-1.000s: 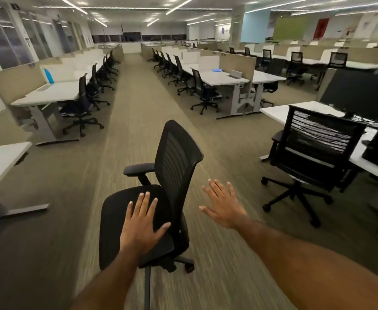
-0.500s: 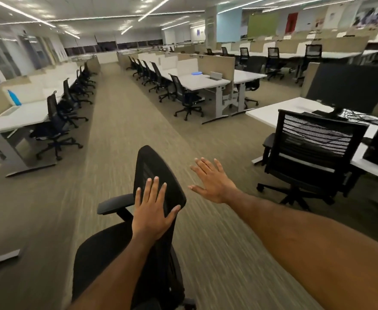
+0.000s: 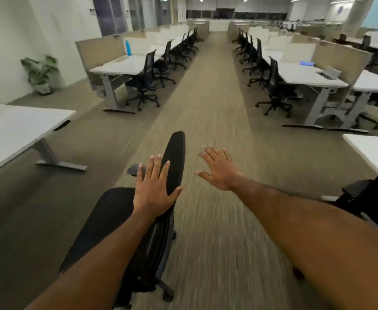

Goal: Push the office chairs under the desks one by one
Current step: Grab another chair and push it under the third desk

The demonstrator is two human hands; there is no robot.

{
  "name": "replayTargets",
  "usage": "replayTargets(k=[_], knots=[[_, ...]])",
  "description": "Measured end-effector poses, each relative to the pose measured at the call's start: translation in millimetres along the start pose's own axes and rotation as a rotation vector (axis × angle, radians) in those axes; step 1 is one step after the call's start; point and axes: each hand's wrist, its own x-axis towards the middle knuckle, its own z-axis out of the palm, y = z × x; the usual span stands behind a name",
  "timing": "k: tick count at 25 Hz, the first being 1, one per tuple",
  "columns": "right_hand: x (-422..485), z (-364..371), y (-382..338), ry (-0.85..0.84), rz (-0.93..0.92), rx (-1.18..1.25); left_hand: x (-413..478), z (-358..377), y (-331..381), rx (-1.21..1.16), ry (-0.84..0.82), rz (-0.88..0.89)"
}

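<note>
A black mesh-backed office chair (image 3: 116, 220) stands loose in the carpeted aisle just in front of me, seen edge-on with its seat turned left. My left hand (image 3: 154, 191) hovers flat over the edge of its backrest with fingers spread; whether it touches is unclear. To the right of the backrest my right hand (image 3: 219, 168) is spread open over the carpet, apart from the chair. A white desk (image 3: 16, 130) stands at the left, a few steps from the chair. Another white desk (image 3: 371, 151) and part of a second black chair (image 3: 371, 198) show at the right edge.
Two rows of white desks with beige dividers and tucked black chairs (image 3: 145, 83) line a long carpeted aisle (image 3: 210, 97) ahead. A potted plant (image 3: 39, 72) stands by the left wall. A blue bottle (image 3: 128, 47) rests on a left desk.
The view has swung left, so the right-hand chair has slid to the frame edge and the left desk has come in. The chair's backrest now shows edge-on. Both hands stay spread.
</note>
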Motion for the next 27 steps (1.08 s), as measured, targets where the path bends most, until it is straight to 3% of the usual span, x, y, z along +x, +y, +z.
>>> replayTargets(k=[10,18,27], knots=[[141,2,-8,0.031,-0.293,-0.011,52,15,19,-0.086,-0.098,-0.202],[213,26,-8,-0.068,-0.557,0.084,42,16,27,-0.053,-0.092,-0.418],[238,44,9,-0.294,-0.868,-0.012,12,22,84,-0.012,-0.193,-0.950]])
